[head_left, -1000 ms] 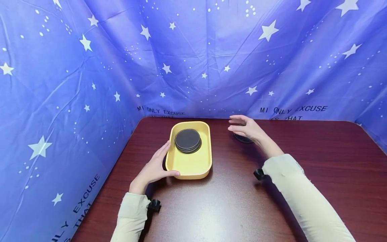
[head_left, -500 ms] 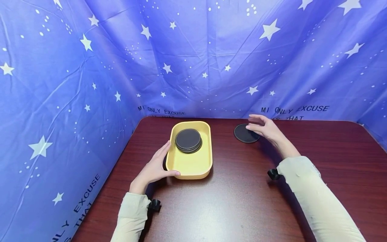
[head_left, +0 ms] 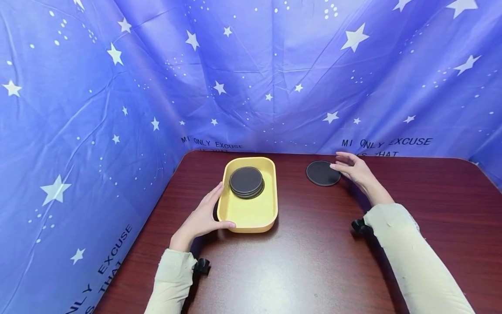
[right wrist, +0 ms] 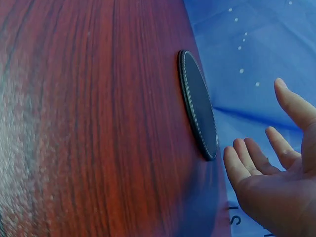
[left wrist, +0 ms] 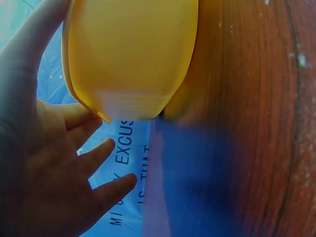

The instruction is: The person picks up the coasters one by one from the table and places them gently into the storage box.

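A yellow tray (head_left: 247, 213) stands on the table, left of the middle. In it lies a small stack of round black coasters (head_left: 245, 180), toward the far end. My left hand (head_left: 201, 216) spans the tray's near left corner, its thumb on the near rim and its fingers, fairly straight, along the left side; the left wrist view shows several fingers spread below the tray wall. A black coaster (head_left: 322, 173) with a stitched edge lies flat at the back of the table. Over its right edge my right hand (head_left: 354, 170) hovers, fingers loosely bent and holding nothing.
The dark red wooden table (head_left: 298, 261) has rounded far corners. A blue star-printed cloth (head_left: 270, 65) hangs close behind its far edge and along the left side. Each wrist wears a small black device, the right one (head_left: 361, 226) just below the cuff.
My right hand has moved right, uncovering the coaster on the table. The left hand and the tray keep their places.
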Demonstrator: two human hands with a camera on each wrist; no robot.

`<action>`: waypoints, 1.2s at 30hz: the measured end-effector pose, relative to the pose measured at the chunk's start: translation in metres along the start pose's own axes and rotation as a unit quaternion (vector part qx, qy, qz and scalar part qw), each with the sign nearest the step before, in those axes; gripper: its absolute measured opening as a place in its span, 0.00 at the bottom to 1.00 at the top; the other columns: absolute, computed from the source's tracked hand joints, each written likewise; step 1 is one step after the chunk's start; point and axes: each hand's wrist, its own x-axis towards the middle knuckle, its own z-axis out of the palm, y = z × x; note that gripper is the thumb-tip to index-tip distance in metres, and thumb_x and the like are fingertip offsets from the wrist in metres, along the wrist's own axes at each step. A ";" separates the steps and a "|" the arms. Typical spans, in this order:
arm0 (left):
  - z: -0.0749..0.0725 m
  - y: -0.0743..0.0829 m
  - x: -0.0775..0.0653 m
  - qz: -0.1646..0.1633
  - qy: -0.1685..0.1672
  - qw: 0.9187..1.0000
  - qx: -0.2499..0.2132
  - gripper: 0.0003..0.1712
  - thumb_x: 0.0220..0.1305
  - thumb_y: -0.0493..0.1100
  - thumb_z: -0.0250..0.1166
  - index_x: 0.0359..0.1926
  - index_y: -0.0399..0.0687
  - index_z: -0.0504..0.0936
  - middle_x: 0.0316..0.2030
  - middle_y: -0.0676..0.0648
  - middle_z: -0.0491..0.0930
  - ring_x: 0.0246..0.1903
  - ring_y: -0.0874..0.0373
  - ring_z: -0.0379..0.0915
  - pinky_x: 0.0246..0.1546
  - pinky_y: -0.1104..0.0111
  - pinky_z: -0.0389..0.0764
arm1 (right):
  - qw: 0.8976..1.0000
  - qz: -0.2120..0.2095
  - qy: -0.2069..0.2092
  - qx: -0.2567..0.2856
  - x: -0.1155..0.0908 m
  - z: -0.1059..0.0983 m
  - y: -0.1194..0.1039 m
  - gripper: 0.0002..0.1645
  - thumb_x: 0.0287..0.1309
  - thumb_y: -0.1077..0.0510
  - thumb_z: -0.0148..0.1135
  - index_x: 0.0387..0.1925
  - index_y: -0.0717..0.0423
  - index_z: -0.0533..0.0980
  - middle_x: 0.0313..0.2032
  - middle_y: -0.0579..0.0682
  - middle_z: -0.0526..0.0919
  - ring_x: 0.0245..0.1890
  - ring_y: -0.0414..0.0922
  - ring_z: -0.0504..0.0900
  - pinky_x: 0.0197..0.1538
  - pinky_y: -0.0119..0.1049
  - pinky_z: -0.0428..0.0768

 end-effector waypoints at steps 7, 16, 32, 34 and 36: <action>0.001 0.001 0.001 -0.003 -0.003 1.000 -0.003 0.70 0.43 0.62 0.80 0.79 0.44 0.50 0.80 0.48 0.47 0.78 0.41 0.44 0.73 0.42 0.56 | 0.999 0.009 -0.020 -0.049 0.003 -0.005 0.010 0.49 0.65 0.57 0.64 0.77 0.65 0.48 0.77 0.65 0.49 0.78 0.60 0.51 0.67 0.25 0.69; -0.001 0.002 0.001 -0.002 0.000 1.000 -0.004 0.71 0.42 0.62 0.80 0.79 0.45 0.50 0.80 0.47 0.47 0.78 0.40 0.45 0.73 0.41 0.56 | 0.992 0.002 -0.044 -0.116 0.006 -0.004 0.010 0.50 0.61 0.63 0.64 0.76 0.70 0.47 0.75 0.71 0.50 0.77 0.65 0.49 0.77 0.57 0.51; 0.000 -0.002 0.002 -0.003 -0.002 1.000 -0.001 0.71 0.42 0.63 0.80 0.79 0.45 0.49 0.80 0.46 0.46 0.78 0.40 0.44 0.74 0.41 0.54 | 0.961 -0.045 -0.057 -0.267 0.011 0.004 0.009 0.55 0.51 0.64 0.73 0.72 0.77 0.51 0.70 0.78 0.56 0.71 0.72 0.58 0.73 0.61 0.60; 0.001 -0.002 0.002 -0.003 -0.002 1.000 -0.001 0.71 0.42 0.62 0.80 0.79 0.45 0.49 0.80 0.46 0.46 0.78 0.40 0.44 0.74 0.41 0.54 | 0.958 -0.048 -0.052 -0.279 0.011 0.005 0.010 0.55 0.50 0.64 0.74 0.72 0.77 0.51 0.70 0.78 0.56 0.70 0.72 0.58 0.72 0.61 0.60; 0.001 -0.003 0.002 -0.004 -0.002 1.000 -0.001 0.71 0.42 0.62 0.80 0.79 0.45 0.49 0.80 0.46 0.46 0.78 0.40 0.44 0.74 0.41 0.54 | 0.956 -0.048 -0.047 -0.286 0.010 0.006 0.011 0.56 0.50 0.64 0.75 0.72 0.77 0.52 0.69 0.78 0.57 0.70 0.72 0.58 0.72 0.61 0.61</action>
